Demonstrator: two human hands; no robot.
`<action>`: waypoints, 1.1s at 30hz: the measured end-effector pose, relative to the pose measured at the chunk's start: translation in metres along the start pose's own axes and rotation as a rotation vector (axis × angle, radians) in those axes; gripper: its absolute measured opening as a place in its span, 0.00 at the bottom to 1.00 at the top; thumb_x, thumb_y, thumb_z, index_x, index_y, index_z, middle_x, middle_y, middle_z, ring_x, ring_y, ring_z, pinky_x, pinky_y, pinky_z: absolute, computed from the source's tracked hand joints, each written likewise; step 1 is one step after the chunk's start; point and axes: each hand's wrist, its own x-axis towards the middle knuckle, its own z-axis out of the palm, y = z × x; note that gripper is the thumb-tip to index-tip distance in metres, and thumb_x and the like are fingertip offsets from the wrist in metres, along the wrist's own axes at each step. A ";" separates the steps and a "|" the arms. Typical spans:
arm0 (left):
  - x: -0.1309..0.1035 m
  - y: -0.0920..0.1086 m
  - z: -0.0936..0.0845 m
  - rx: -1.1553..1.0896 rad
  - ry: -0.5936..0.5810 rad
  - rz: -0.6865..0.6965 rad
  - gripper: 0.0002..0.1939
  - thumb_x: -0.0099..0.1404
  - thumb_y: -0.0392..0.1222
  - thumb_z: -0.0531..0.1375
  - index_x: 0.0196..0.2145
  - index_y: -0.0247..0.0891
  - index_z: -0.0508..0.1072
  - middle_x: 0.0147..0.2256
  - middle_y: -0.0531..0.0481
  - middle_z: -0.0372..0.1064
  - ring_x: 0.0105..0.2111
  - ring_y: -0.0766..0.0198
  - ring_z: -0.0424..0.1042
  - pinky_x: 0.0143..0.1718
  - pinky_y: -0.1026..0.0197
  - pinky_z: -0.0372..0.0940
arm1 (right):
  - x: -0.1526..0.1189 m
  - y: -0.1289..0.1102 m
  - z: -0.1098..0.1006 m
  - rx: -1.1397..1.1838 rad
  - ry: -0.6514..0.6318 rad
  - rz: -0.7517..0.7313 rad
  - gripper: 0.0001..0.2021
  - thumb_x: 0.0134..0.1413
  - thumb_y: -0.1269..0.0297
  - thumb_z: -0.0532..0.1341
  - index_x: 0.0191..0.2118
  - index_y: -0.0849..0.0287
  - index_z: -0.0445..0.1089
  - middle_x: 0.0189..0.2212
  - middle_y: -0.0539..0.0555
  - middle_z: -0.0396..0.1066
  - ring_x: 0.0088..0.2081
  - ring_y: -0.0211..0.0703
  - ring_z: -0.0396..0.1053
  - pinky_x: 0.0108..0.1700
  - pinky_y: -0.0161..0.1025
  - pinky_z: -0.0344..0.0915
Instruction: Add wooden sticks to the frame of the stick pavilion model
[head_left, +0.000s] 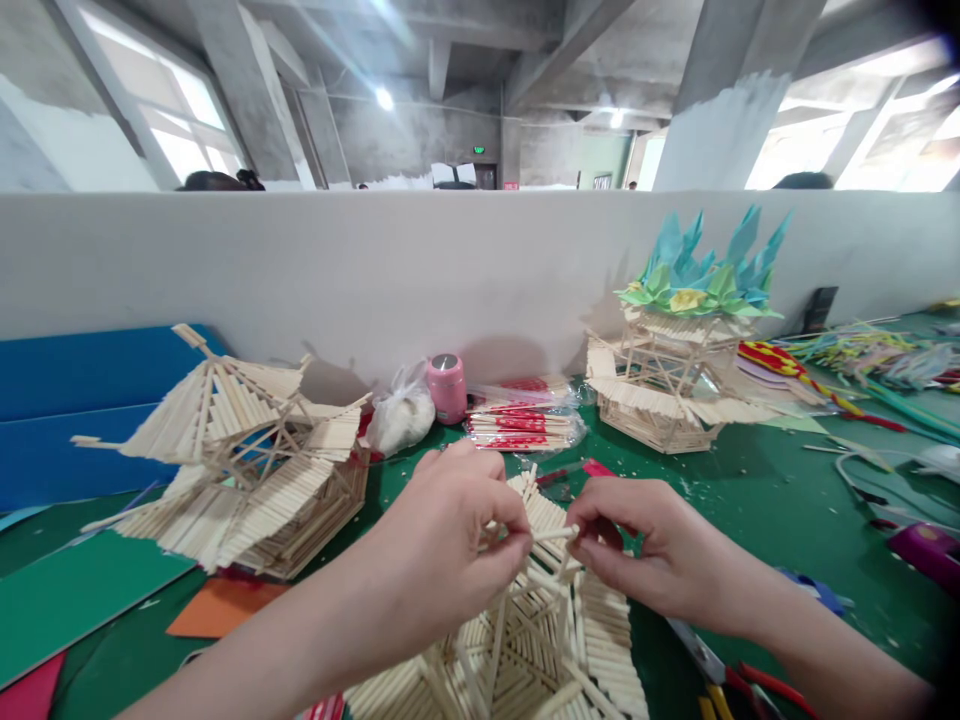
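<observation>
Three stick-built model pavilions: one (240, 460) at left, one (667, 385) at back right w/ a paper flower topping (701, 275), one (525, 620) at front centre under the hands. Two hands: left hand (450, 545) and right hand (645, 550), both pinching one loose stick (555, 534). One pink jar (447, 388). One white plastic bag (401, 415). Approx. two wrapped packs of sticks (525, 425), exact no. unclear. One pair of red-handled pliers (742, 685) at bottom right. One orange sheet (225, 605).
</observation>
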 end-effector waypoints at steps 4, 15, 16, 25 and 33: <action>-0.001 0.002 -0.001 0.008 -0.024 -0.012 0.10 0.57 0.34 0.54 0.23 0.39 0.73 0.25 0.53 0.61 0.32 0.62 0.60 0.34 0.58 0.53 | 0.000 0.001 0.000 -0.006 -0.006 -0.003 0.03 0.48 0.72 0.56 0.30 0.60 0.66 0.23 0.47 0.64 0.24 0.30 0.58 0.26 0.29 0.56; -0.001 0.003 -0.001 0.006 -0.012 -0.027 0.10 0.57 0.33 0.54 0.21 0.38 0.72 0.25 0.53 0.60 0.32 0.62 0.60 0.33 0.59 0.52 | 0.001 0.000 0.001 0.008 0.021 0.011 0.03 0.48 0.71 0.56 0.30 0.59 0.67 0.23 0.47 0.64 0.24 0.30 0.58 0.26 0.29 0.56; -0.001 0.003 -0.001 0.005 -0.014 -0.029 0.10 0.57 0.33 0.54 0.21 0.38 0.72 0.25 0.53 0.60 0.32 0.62 0.60 0.33 0.59 0.52 | 0.000 0.000 0.001 0.008 0.021 0.014 0.03 0.48 0.71 0.56 0.30 0.59 0.67 0.23 0.47 0.64 0.24 0.30 0.58 0.26 0.29 0.56; 0.002 0.005 -0.002 0.000 -0.021 -0.048 0.09 0.55 0.33 0.55 0.21 0.37 0.71 0.24 0.53 0.61 0.31 0.62 0.60 0.33 0.59 0.53 | -0.001 0.000 -0.001 0.018 -0.006 0.027 0.03 0.50 0.69 0.56 0.30 0.60 0.67 0.22 0.46 0.63 0.24 0.31 0.57 0.26 0.30 0.55; 0.001 0.005 -0.001 0.015 -0.020 -0.038 0.08 0.56 0.34 0.55 0.23 0.38 0.72 0.25 0.53 0.62 0.31 0.62 0.61 0.32 0.59 0.54 | 0.001 -0.002 -0.001 0.032 -0.004 0.035 0.03 0.51 0.70 0.56 0.30 0.60 0.67 0.22 0.46 0.63 0.24 0.30 0.57 0.25 0.30 0.54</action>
